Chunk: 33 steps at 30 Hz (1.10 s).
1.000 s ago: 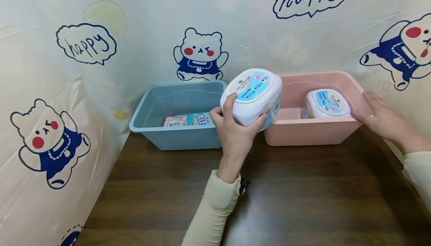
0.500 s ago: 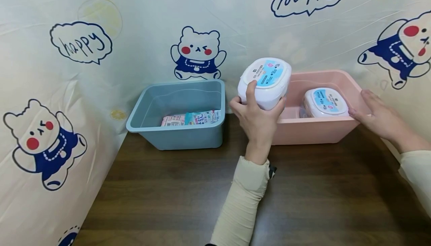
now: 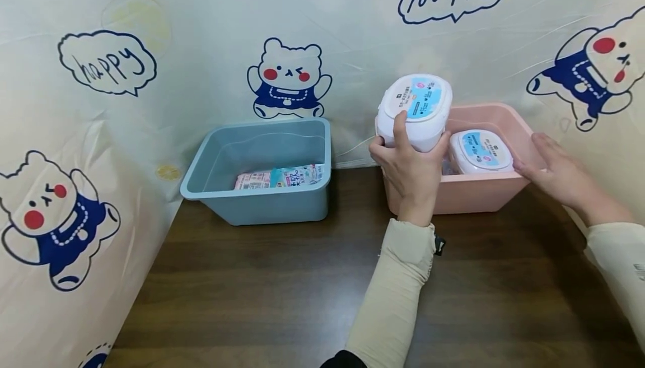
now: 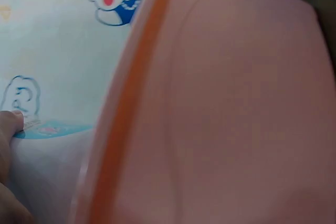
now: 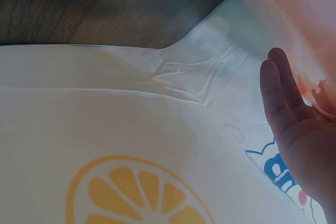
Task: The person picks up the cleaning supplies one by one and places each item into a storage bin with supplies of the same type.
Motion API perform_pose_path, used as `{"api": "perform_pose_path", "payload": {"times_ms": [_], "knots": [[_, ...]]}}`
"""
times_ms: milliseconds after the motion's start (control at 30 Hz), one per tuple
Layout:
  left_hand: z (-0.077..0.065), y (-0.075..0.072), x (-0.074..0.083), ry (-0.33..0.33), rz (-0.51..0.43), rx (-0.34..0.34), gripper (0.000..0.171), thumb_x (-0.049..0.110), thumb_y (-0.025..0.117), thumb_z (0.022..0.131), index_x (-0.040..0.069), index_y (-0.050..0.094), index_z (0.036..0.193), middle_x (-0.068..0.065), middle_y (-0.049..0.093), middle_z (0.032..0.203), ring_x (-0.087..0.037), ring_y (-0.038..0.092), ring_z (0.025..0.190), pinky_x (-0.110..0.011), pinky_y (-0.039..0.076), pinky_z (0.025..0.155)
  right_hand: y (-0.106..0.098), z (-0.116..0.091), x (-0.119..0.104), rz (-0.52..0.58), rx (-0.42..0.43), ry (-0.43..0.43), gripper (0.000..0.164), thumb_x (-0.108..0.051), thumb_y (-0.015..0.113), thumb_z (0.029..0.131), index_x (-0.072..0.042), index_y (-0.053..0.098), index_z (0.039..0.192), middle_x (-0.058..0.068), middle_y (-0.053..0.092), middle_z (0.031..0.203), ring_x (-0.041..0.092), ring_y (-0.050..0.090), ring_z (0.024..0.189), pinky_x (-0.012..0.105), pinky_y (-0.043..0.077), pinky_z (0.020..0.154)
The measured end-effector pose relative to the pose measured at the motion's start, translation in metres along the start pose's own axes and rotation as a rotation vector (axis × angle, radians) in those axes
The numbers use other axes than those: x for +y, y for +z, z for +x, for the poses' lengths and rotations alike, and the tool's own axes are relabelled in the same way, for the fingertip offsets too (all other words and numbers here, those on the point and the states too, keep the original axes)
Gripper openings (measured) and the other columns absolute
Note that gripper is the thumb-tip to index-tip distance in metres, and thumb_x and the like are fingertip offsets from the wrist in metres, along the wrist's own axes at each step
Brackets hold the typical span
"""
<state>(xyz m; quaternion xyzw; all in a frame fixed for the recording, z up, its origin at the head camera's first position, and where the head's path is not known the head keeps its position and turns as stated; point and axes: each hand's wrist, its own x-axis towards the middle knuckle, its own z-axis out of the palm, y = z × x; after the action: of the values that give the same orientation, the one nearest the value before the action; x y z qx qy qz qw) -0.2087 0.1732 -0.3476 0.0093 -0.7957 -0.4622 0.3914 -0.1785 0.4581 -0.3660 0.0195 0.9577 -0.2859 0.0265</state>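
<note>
My left hand (image 3: 410, 175) holds a white lidded plastic tub (image 3: 425, 102) with a blue-and-white label on its lid. The tub is tilted, above the left part of the pink bin (image 3: 476, 195). Thumb and fingers spread round its near side; in the left wrist view the tub (image 4: 47, 166) shows beside the bin's wall. A similar white tub (image 3: 481, 152) sits inside the bin on the right. My right hand (image 3: 569, 175) grips the bin's right rim, thumb on the inner side. Its fingers (image 5: 275, 95) lie along the outside in the right wrist view.
Left of the pink bin stands a blue bin (image 3: 274, 208) with pink and light-blue soft packets (image 3: 282, 177) inside. Both stand on a dark wooden table (image 3: 252, 295). A printed cloth (image 3: 201, 49) with bears and "happy" bubbles hangs close behind.
My left hand has carried the tub right and upward, from between the two bins to above the pink bin's left part. My right hand stays on the rim. The head view has shifted slightly.
</note>
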Motion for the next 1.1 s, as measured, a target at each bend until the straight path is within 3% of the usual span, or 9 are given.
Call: {"api": "perform_pose_path", "payload": {"times_ms": [133, 267, 500, 700, 933, 1100], "knots": [[-0.009, 0.011, -0.003, 0.015, 0.09, 0.021, 0.084, 0.061, 0.087, 0.069, 0.035, 0.047, 0.139, -0.013, 0.036, 0.143, -0.024, 0.042, 0.119, -0.035, 0.044, 0.09, 0.002, 0.002, 0.001, 0.006, 0.004, 0.001, 0.091, -0.057, 0.047, 0.101, -0.023, -0.012, 0.161, 0.01, -0.019, 0.166, 0.047, -0.015, 0.147, 0.08, -0.001, 0.103], [-0.018, 0.018, -0.005, 0.001, 0.177, 0.027, 0.085, 0.062, 0.089, 0.065, 0.035, 0.05, 0.136, -0.013, 0.042, 0.123, -0.024, 0.044, 0.109, -0.036, 0.044, 0.088, 0.004, 0.003, 0.003, 0.013, 0.014, 0.003, 0.091, -0.056, 0.048, 0.101, -0.022, -0.011, 0.161, 0.01, -0.017, 0.166, 0.046, -0.015, 0.148, 0.078, -0.001, 0.105], [-0.022, 0.025, -0.006, 0.005, 0.308, 0.041, 0.083, 0.068, 0.085, 0.065, 0.035, 0.052, 0.133, -0.013, 0.045, 0.116, -0.025, 0.045, 0.106, -0.037, 0.044, 0.091, 0.003, 0.002, 0.004, 0.03, 0.005, 0.008, 0.092, -0.059, 0.049, 0.1, -0.027, -0.012, 0.161, 0.005, -0.018, 0.166, 0.043, -0.017, 0.148, 0.079, -0.002, 0.103], [-0.018, 0.028, -0.004, -0.006, 0.447, -0.06, 0.086, 0.074, 0.081, 0.065, 0.036, 0.053, 0.136, -0.014, 0.049, 0.112, -0.027, 0.048, 0.106, -0.049, 0.033, 0.111, 0.002, 0.001, 0.003, 0.045, 0.016, 0.026, 0.093, -0.06, 0.049, 0.099, -0.028, -0.013, 0.16, 0.003, -0.02, 0.166, 0.044, -0.017, 0.148, 0.08, -0.001, 0.101], [-0.016, 0.029, -0.003, -0.041, 0.56, -0.165, 0.085, 0.079, 0.077, 0.064, 0.042, 0.055, 0.137, -0.014, 0.052, 0.112, -0.028, 0.052, 0.104, -0.049, 0.032, 0.113, 0.002, 0.003, 0.003, 0.031, 0.022, 0.007, 0.092, -0.058, 0.049, 0.1, -0.025, -0.012, 0.161, 0.005, -0.019, 0.166, 0.045, -0.016, 0.148, 0.08, -0.002, 0.102], [-0.014, 0.026, -0.003, -0.036, 0.613, -0.284, 0.075, 0.079, 0.075, 0.068, 0.043, 0.059, 0.133, -0.012, 0.054, 0.113, -0.028, 0.053, 0.11, -0.051, 0.031, 0.112, 0.001, 0.002, 0.0, 0.023, 0.025, 0.011, 0.093, -0.058, 0.049, 0.1, -0.023, -0.012, 0.161, 0.007, -0.019, 0.166, 0.045, -0.016, 0.147, 0.079, -0.002, 0.102]]}}
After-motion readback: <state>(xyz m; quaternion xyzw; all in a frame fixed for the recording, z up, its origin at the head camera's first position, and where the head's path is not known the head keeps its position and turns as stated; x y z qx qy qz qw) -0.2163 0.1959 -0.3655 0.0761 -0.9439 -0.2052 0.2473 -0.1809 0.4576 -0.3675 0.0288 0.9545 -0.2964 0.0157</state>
